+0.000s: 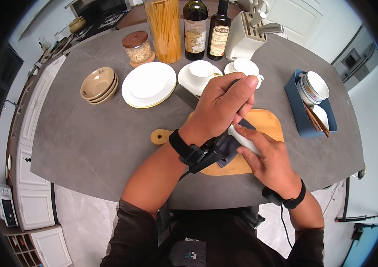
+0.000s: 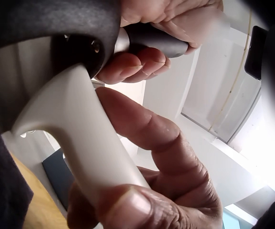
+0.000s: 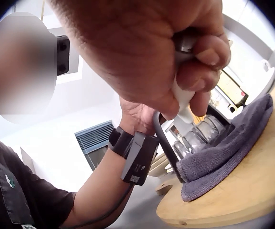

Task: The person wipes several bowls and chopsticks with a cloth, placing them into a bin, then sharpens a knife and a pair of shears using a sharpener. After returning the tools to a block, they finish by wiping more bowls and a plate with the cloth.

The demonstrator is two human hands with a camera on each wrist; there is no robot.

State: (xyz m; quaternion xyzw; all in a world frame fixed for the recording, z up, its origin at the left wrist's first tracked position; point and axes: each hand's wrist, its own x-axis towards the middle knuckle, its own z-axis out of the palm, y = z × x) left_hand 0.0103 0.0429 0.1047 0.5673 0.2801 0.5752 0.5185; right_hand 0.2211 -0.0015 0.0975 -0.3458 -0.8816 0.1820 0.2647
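My left hand grips the dark handle of a knife, which has a silver collar. To the upper left in the head view, its grey blade sticks out past the hand; the wrist covers part of it. Below, my right hand holds the white handle of a knife sharpener between thumb and fingers. The sharpener's black arched frame stands over round metal wheels. Under it lies a folded grey towel on a wooden cutting board.
Behind the board stand white plates, two cups on saucers, brown bowls, a lidded jar, a pasta container, two bottles and a knife block. A blue bin with bowls and chopsticks sits right.
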